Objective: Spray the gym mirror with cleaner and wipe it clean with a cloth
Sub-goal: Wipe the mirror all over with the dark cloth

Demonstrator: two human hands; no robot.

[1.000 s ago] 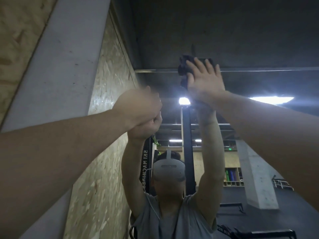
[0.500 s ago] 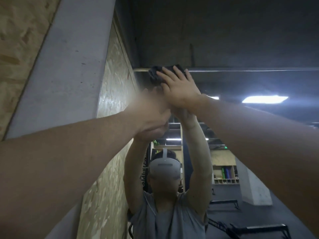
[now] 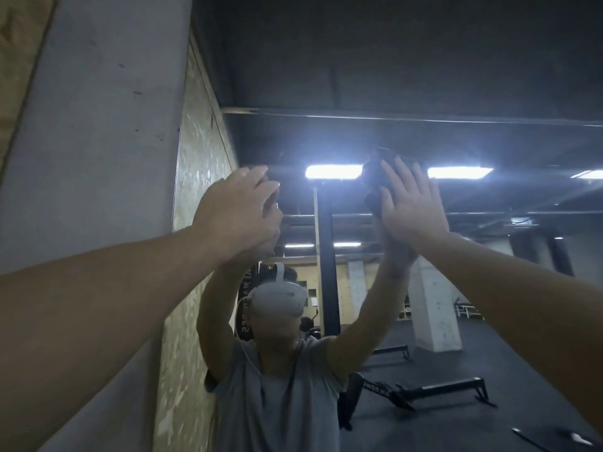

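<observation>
A: Glass filled most of the view: the gym mirror (image 3: 424,321) ran from the concrete pillar (image 3: 98,125) on the left across to the right edge, throwing back the person's raised arms, the dark ceiling and the strip lights.

B: And where was the cloth?

A: High up, near the mirror's top edge. A dark cloth (image 3: 375,177) was pressed flat against the glass under the right hand (image 3: 411,207), whose fingers were straight and spread, palm bearing on it.

B: The left hand?

A: The left hand (image 3: 238,213) was raised beside it, well apart, fingers curled. Whether it held the spray bottle I could not tell; the knuckles hid whatever was inside, and that part was blurred.

B: How should the wipe have gone, in your judgement?

A: Keeping the whole palm on the cloth for even pressure, working in overlapping passes from the top edge downward so drips were caught, and turning the cloth to a dry face before streaks set. At that reach, a slipping cloth was the likeliest trouble.
</observation>
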